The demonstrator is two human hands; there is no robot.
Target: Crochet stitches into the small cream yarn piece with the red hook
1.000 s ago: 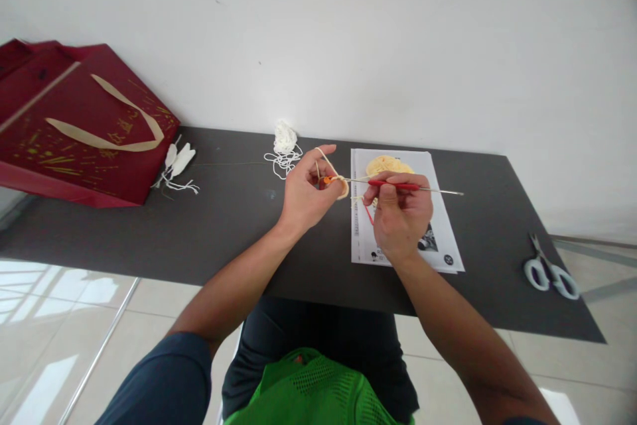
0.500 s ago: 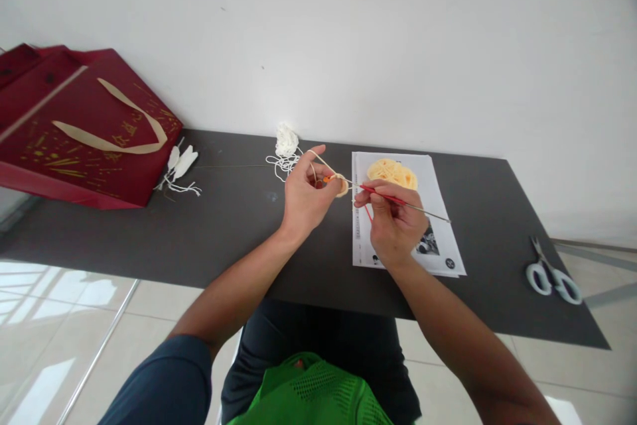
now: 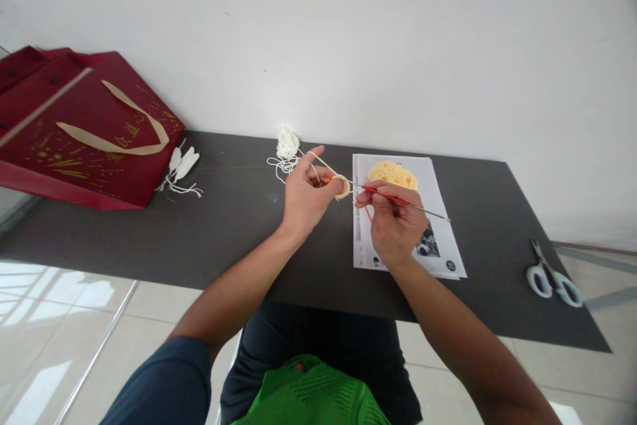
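Note:
My left hand point(image 3: 307, 197) pinches a small cream and orange crochet piece point(image 3: 344, 189) between thumb and fingers. A strand of cream yarn point(image 3: 323, 161) runs taut over its raised index finger. Held like a pen, a crochet hook point(image 3: 421, 208) with a red grip and metal ends is in my right hand point(image 3: 395, 223). The hook's tip meets the crochet piece. Beneath the right hand lie printed sheets point(image 3: 365, 239), with a pale yellow yarn bundle point(image 3: 391, 173) on top. A thin red strand hangs by the right fingers.
White yarn point(image 3: 287, 143) lies in a heap near the wall. At the left, a dark red gift bag point(image 3: 94, 140) stands beside small white crocheted pieces point(image 3: 184, 163). Scissors point(image 3: 552, 277) rest near the right edge of the dark table point(image 3: 223, 213).
Both hands keep nearly the same pose, with the hook still at the crochet piece. The whole view has shifted very slightly.

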